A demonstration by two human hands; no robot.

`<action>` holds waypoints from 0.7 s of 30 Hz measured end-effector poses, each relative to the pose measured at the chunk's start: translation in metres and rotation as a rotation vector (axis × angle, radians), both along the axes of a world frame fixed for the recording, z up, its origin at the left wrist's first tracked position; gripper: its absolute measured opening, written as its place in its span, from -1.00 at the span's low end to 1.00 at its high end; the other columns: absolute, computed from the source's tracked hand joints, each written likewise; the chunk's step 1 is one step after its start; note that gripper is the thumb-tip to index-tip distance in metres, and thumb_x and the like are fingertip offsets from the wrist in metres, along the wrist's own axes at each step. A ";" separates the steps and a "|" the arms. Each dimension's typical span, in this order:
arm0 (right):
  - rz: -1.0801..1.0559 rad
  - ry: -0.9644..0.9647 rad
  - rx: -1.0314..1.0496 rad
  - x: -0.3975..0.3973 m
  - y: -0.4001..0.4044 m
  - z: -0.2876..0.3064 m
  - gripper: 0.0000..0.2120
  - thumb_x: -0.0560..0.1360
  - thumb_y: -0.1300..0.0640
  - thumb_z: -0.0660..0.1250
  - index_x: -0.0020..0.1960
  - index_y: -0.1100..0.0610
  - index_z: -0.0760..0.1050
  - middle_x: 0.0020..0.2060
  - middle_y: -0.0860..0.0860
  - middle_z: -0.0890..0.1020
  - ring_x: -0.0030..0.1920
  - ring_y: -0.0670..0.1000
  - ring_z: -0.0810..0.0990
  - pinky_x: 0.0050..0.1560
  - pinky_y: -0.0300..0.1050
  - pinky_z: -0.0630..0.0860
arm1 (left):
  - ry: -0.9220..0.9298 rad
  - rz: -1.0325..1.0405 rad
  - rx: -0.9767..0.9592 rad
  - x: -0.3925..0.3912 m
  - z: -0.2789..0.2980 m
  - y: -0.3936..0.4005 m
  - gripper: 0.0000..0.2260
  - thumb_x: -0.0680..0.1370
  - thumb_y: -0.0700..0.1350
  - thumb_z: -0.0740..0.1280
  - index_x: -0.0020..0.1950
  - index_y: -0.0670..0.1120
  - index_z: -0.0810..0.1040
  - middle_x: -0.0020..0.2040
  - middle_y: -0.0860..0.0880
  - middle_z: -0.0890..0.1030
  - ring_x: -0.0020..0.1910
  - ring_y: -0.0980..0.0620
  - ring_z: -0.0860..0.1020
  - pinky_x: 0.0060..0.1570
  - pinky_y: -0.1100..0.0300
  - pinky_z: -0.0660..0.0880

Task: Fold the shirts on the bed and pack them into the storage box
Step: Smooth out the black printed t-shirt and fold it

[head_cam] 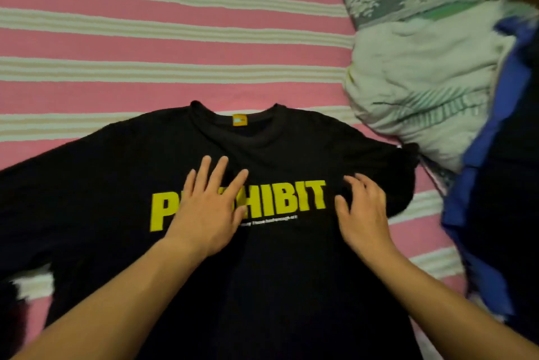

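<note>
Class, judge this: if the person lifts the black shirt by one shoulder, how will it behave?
The black shirt is probably floppy: it lies flat and creased on the bed, so it would drape and sag. It likely slides little: the left hand rests flat on it.

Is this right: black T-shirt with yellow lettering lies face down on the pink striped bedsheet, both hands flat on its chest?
Not quite. In the head view the black T-shirt with yellow lettering lies face up: the print shows between the left hand and right hand. It does lie on the pink striped bedsheet.
</note>
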State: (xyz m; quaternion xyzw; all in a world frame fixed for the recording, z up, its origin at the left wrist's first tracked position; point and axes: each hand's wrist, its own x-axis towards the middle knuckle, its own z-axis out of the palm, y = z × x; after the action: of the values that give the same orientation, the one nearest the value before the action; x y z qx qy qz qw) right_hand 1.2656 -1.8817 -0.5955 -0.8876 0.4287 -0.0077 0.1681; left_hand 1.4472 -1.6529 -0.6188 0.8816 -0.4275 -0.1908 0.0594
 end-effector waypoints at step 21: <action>-0.910 -0.405 0.717 -0.074 -0.165 -0.011 -0.52 0.47 0.01 0.49 0.32 0.16 0.51 0.15 0.12 0.65 0.10 0.17 0.65 0.19 0.13 0.60 | 0.165 0.035 0.572 0.044 0.002 -0.125 -0.33 0.57 0.37 0.20 0.58 0.34 -0.07 0.49 -0.09 0.09 0.44 -0.31 0.18 0.38 -0.18 0.39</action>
State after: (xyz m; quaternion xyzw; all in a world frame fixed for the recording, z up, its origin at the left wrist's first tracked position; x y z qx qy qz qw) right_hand 1.1915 -2.0465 -0.6069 -0.4849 0.7000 -0.1027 0.5141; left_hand 1.4912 -1.7784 -0.6166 0.8513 -0.3349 -0.3736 -0.1536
